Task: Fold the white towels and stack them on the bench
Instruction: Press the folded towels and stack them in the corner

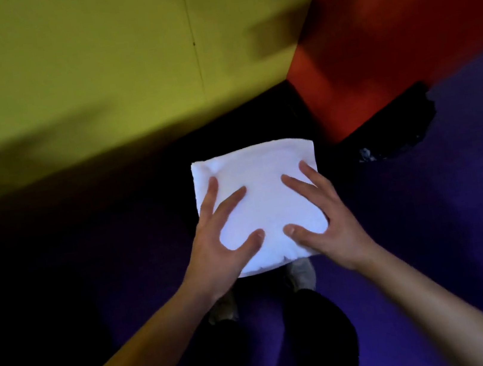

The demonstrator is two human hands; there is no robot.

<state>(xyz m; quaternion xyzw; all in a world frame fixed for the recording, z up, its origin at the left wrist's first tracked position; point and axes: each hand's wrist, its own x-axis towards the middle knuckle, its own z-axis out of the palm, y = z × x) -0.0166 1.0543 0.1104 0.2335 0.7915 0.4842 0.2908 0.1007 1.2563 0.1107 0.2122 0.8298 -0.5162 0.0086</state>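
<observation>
Hands (211,243) flat on folded towel (259,174)

a folded towel (263,201) sits in the middle, with the left hand (222,242) on its left side and the right hand (322,220) on its right. two shoes (302,272) stand below it on the floor (427,217).

White towel (262,192), yellow wall (91,64), purple floor (442,215)
</observation>
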